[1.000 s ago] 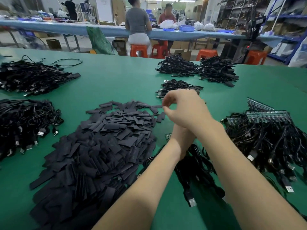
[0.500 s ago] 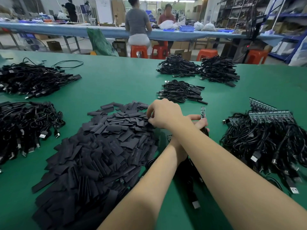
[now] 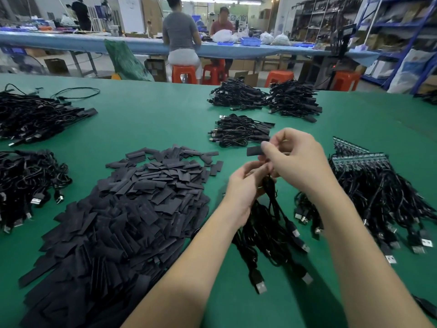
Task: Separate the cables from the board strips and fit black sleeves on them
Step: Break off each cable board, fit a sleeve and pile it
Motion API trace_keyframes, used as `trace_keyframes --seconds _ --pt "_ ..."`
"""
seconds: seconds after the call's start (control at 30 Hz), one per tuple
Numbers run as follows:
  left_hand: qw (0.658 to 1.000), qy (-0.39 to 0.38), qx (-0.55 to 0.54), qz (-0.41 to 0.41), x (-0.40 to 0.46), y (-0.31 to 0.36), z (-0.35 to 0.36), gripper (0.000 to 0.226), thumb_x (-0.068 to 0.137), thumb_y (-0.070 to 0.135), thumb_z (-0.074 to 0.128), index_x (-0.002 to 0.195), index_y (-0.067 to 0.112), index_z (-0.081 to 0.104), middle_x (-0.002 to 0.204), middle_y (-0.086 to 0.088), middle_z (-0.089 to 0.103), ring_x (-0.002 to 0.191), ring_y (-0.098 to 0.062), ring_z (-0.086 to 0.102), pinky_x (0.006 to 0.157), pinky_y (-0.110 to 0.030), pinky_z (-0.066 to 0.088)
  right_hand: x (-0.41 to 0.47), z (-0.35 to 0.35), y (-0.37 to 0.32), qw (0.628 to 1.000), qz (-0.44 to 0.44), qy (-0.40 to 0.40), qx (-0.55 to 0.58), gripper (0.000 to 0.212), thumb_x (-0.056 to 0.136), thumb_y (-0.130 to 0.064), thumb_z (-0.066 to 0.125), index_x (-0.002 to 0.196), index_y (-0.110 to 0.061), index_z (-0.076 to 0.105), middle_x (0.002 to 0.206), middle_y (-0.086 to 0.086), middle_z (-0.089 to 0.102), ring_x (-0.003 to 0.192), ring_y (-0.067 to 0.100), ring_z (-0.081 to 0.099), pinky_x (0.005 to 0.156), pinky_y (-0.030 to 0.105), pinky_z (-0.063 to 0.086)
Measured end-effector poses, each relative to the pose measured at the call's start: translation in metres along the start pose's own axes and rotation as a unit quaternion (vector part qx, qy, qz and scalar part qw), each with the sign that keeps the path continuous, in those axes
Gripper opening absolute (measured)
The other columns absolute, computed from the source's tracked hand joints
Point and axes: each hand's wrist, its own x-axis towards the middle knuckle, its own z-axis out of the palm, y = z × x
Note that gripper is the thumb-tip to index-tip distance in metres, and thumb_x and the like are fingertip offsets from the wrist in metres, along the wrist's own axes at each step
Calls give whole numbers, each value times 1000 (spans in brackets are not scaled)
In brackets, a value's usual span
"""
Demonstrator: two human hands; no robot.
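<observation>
workshop with blue shelving, orange stools | green matte worktable (image 3: 151, 119) | no writing legible | right hand (image 3: 295, 159) pinches flat black sleeve (image 3: 255, 151) above table | left hand (image 3: 243, 185) grips bundle of black usb cables (image 3: 272, 223) | loose sleeve heap (image 3: 123, 218) left of hands | green board strips (image 3: 354, 158) right

Beyond your green table (image 3: 153, 119) runs a long blue workbench (image 3: 94, 45) with orange stools (image 3: 184, 73) beside it — two people sit there. To your right stand blue shelving racks (image 3: 399, 27) — cardboard boxes (image 3: 56, 66) sit underneath the bench.
</observation>
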Motion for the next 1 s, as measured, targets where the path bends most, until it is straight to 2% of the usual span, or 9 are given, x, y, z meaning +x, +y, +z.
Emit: trace_keyframes --seconds 0.13,0.23,0.37,0.43,0.57,0.67,0.8,0.9,1.0 --pt "1000 -1 -8 -20 -1 -1 0 6 98 13 61 97 15 67 88 -2 70 72 -13 67 67 -20 54 2 -26 29 991 75 12 109 6 94 -10 62 91 -15 60 73 1 77 58 15 70 59 31 58" --pt "999 3 -36 -27 0 1 -4 6 98 12 62 99 13 68 85 -3 70 69 -12 67 61 -18 54 4 -35 47 990 95 37 98 8 92 -7 61 91 -15 64 70 2 76 56 14 68 58 29 56" --pt "999 -3 -32 -32 -1 3 -4 8 98 13 61 97 13 70 84 -1 71 70 -12 68 61 -19 53 4 -29 54 991 103 -20 80 8 94 -10 62 90 -12 69 72 6 76 53 14 66 58 26 57" --pt "999 -10 -24 -30 0 2 -5 8 98 14 62 100 13 70 83 0 72 71 -12 68 62 -19 54 4 -24 53 988 99 -56 108 9 95 -14 64 90 -11 71 74 6 76 57 15 67 61 27 59" --pt "999 -31 -15 -29 2 -1 -8 11 98 17 60 104 14 70 88 2 75 78 -10 70 65 -19 54 3 -17 53 980 83 -80 164 16 90 -27 77 96 -12 73 79 2 76 67 14 71 68 26 60" --pt "999 -38 -24 -29 3 -1 -8 12 99 16 58 101 15 70 88 1 75 79 -10 71 66 -20 55 2 -14 55 975 71 -86 192 25 80 -19 86 98 -10 73 77 0 74 73 15 71 73 26 62" --pt "999 -28 -29 -35 3 0 -8 9 97 17 63 98 16 71 84 1 74 74 -11 70 64 -20 55 3 -12 58 973 60 -33 220 11 86 -9 80 93 -16 76 81 1 72 72 13 69 67 22 59" --pt "999 -23 -34 -35 3 0 -8 9 96 16 63 97 14 72 83 0 73 70 -10 69 62 -20 54 2 -13 61 962 61 -28 267 16 89 -6 74 100 -17 77 92 1 76 78 15 73 72 24 59" --pt "999 -29 -29 -31 1 0 -8 10 96 15 63 98 13 73 81 1 71 68 -9 67 62 -19 54 2 -13 61 942 64 -42 328 20 93 -3 69 109 -13 74 100 8 78 85 20 73 77 29 60"
